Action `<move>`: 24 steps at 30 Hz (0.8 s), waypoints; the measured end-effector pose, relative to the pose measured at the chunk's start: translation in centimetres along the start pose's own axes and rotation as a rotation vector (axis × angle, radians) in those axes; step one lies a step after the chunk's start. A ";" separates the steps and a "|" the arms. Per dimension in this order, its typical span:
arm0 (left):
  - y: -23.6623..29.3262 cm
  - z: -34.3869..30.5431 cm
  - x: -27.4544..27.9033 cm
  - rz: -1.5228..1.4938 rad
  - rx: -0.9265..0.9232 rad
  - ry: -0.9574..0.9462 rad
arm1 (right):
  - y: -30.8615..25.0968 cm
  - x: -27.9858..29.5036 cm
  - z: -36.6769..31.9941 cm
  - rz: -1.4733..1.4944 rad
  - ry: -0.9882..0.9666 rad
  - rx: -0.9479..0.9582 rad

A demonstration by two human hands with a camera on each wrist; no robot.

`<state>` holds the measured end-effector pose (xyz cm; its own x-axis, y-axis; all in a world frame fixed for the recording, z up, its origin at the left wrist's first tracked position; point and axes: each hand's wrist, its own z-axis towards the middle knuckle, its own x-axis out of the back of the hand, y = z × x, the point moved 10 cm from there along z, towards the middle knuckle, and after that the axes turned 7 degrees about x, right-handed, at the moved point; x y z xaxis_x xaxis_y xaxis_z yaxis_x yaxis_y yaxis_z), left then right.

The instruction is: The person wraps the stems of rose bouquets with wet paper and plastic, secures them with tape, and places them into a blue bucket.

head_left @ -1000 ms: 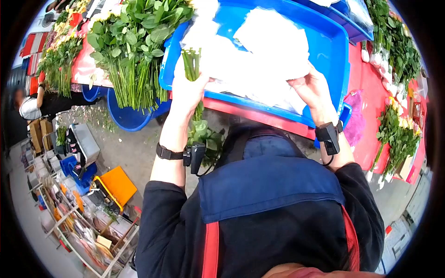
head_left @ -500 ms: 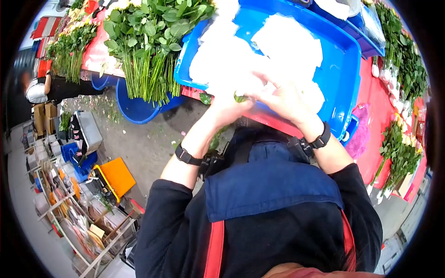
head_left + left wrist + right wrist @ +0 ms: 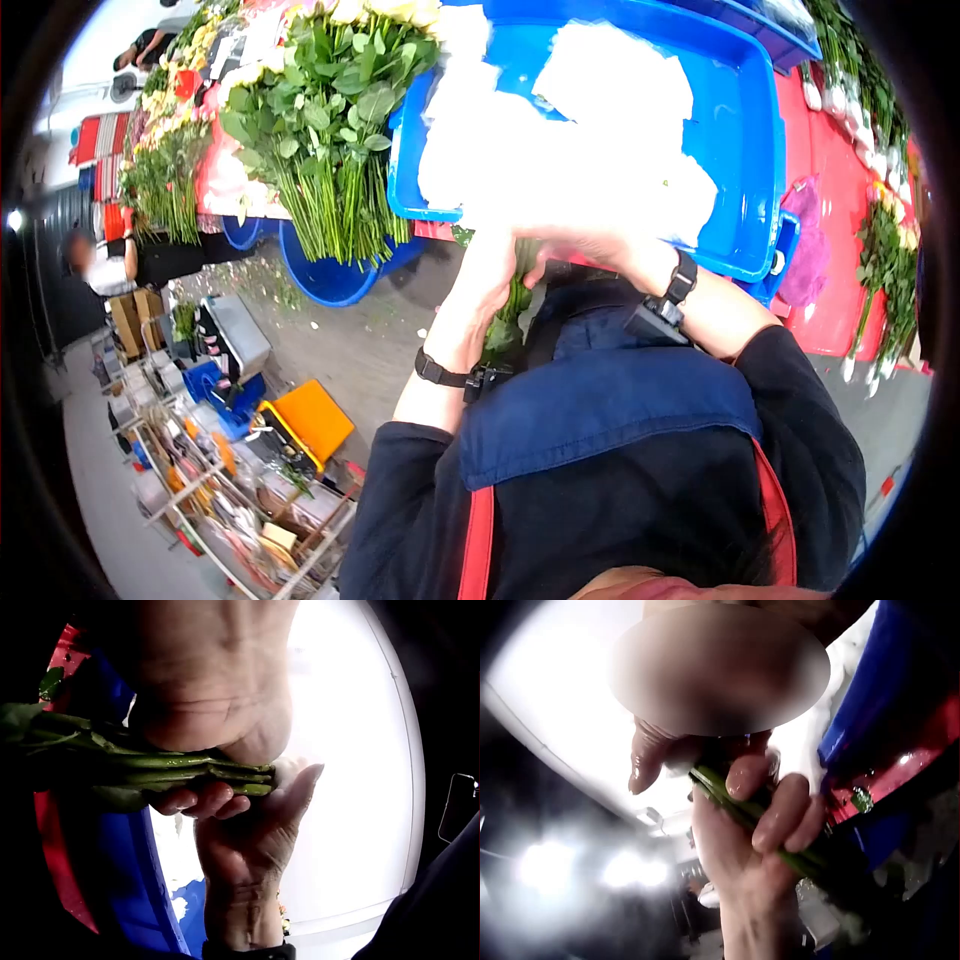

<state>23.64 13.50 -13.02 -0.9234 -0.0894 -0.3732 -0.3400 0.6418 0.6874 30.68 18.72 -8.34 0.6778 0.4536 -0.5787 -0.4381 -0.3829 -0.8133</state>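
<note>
A red-covered table (image 3: 842,260) ran across the far side of the scene, reaching out to left and right. On it stood a blue tray (image 3: 735,150), with a second blue container (image 3: 740,25) beyond its far right edge. White material (image 3: 612,75) lay in the tray, too bright to make out in detail. To the left of the tray, a large leafy bunch (image 3: 345,110) lay with its pale blooms at the far end and its stems pointing near, above a blue tub (image 3: 322,272). On the right, beside the tray's handle, was a pink cloth (image 3: 805,260).

A smaller stem bundle (image 3: 161,769) was at the tray's near edge, in front of the person's body, its leaves hanging on the near side. The left hand (image 3: 490,268) was clamped around it close to the cut ends, fingers curled over the stems. The right hand (image 3: 595,245) was at those ends, just beside the left; blur and overlap made it impossible to tell whether its fingers gripped anything. Smallest was a green leaf (image 3: 462,235) by the tray's near edge.
</note>
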 end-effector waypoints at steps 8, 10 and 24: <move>1.7 0.1 0.8 0.104 -0.217 0.108 | 1.7 2.7 1.3 -0.114 0.210 0.025; 2.2 0.0 0.8 0.248 -0.250 0.139 | 2.2 2.3 1.5 0.048 0.186 0.046; 1.2 3.1 2.7 0.008 0.003 0.017 | 3.8 4.8 2.4 -0.223 0.124 -0.035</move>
<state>21.25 16.35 -15.13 -0.9292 -0.0973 -0.3566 -0.3318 0.6448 0.6886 30.85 21.36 -14.29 0.8238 0.4282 -0.3716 -0.2506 -0.3129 -0.9161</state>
